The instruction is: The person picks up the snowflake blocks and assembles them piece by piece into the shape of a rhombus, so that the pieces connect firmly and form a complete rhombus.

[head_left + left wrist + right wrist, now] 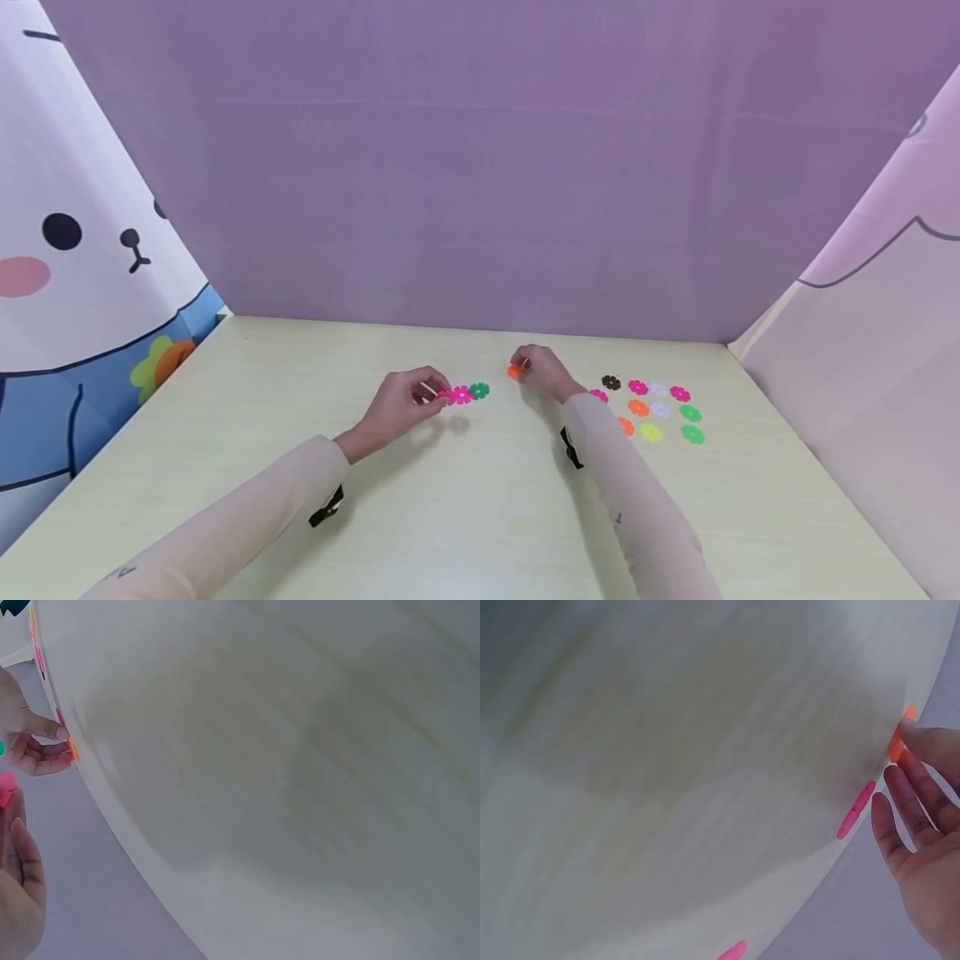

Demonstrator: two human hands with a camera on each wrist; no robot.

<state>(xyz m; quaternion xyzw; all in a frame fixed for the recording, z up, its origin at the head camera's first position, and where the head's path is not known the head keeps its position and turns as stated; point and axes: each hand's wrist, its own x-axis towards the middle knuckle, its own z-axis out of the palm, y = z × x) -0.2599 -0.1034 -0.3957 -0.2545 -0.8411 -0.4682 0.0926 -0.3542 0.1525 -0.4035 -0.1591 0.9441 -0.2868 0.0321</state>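
Observation:
Above the middle of the table my left hand pinches a short chain of flower-shaped plastic discs. Its pink discs lie nearest the fingers, and a dark green disc makes up the right end. To the right and slightly farther away, my right hand holds an orange flower disc between thumb and fingers. In the right wrist view this orange disc is seen edge-on, with a pink disc on the table close to the fingers. A gap separates the two hands' discs.
Loose flower discs lie on the table at the right: a brown one, a yellow one, green ones, and several pink, white and orange ones. My right forearm partly covers this group. A purple panel stands behind the table.

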